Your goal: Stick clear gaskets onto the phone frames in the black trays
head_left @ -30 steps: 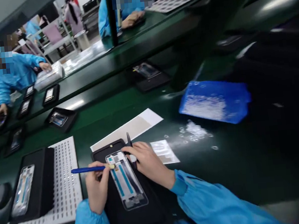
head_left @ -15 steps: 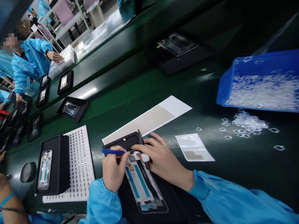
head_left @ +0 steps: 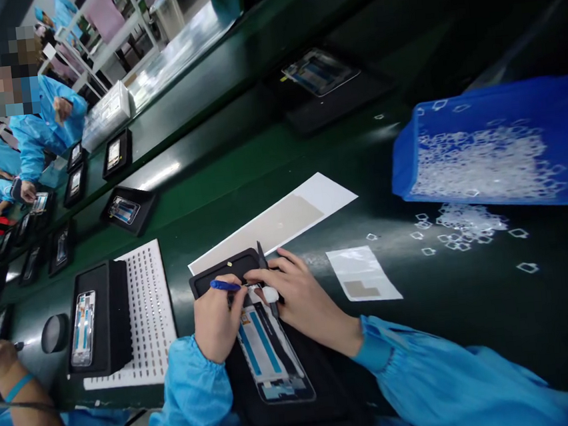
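My left hand (head_left: 218, 323) is closed around a blue pen-shaped tool (head_left: 225, 285), its tip down at the upper end of an opened phone frame (head_left: 272, 355). The frame has blue strips and a black ribbon along one side. It lies in a black foam tray (head_left: 229, 265) in front of me. My right hand (head_left: 307, 298) is closed on dark tweezers (head_left: 261, 256), which pass under its fingers, while its fingertips are at the same end of the frame. A small white rounded piece (head_left: 270, 294) shows by the right fingers; whether it is worn or held I cannot tell.
A white sheet (head_left: 337, 191) lies behind the tray, a smaller one (head_left: 381, 282) to its right. A blue bin (head_left: 402, 165) holds small clear rings; more (head_left: 466, 225) are spilled before it. Left are stacked trays (head_left: 117, 309), a perforated white board (head_left: 155, 306) and a co-worker's arm (head_left: 32, 411).
The blue tool has swung, its back end now further right and pointing more toward me. The view has shifted slightly. Both hands stay at the frame's upper end.
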Motion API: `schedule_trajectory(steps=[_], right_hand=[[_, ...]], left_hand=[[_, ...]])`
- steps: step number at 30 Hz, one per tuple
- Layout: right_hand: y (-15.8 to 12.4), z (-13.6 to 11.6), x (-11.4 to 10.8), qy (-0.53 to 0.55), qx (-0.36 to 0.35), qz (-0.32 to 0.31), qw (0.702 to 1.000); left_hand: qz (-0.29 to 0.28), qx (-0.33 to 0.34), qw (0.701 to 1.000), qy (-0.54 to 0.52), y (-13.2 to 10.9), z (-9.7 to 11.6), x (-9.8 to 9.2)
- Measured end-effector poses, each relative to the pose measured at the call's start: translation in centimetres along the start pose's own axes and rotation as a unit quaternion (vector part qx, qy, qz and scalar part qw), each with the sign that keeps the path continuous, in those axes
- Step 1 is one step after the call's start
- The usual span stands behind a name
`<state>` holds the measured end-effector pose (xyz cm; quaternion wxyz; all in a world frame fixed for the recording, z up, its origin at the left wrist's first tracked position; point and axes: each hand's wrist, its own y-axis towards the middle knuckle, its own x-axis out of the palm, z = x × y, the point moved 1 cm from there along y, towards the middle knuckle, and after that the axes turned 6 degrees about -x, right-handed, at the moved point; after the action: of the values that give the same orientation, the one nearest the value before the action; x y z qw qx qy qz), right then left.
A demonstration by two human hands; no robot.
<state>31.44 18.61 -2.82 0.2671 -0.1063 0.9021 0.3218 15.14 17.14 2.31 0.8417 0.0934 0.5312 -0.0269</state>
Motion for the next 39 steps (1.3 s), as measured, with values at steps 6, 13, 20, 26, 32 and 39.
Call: schedule_trajectory(steps=[6, 13, 20, 26, 32, 39], right_hand=[[0.4, -0.3, -0.5, 0.027, 0.046, -0.029, 0.998], [0.6, 0.1, 0.1, -0.002, 0.079, -0.033, 0.996], [0.7, 0.1, 0.4, -0.009, 0.056, 0.019, 0.998], [0.6, -0.3, 0.4, -0.025, 0.040, 0.030, 0.998], [0.1, 0.3, 0.5, 0.043, 0.041, 0.030, 0.998], [-0.2, 0.2, 0.5, 0.008, 0.031, 0.033, 0.999]], left_hand=[[0.022, 0.086, 0.994, 0.064, -0.6, 0.5, 0.4], [0.043, 0.102, 0.993, 0.038, -0.6, -1.1, 1.0], [0.046, 0.058, 0.997, 0.023, -0.1, -2.2, 1.7], [0.076, -0.099, 0.964, -0.235, 0.0, -2.3, 0.9], [0.167, -0.031, 0.957, -0.234, -1.1, -1.9, -2.3], [0.003, 0.110, 0.982, 0.151, -3.0, -1.4, -0.1]])
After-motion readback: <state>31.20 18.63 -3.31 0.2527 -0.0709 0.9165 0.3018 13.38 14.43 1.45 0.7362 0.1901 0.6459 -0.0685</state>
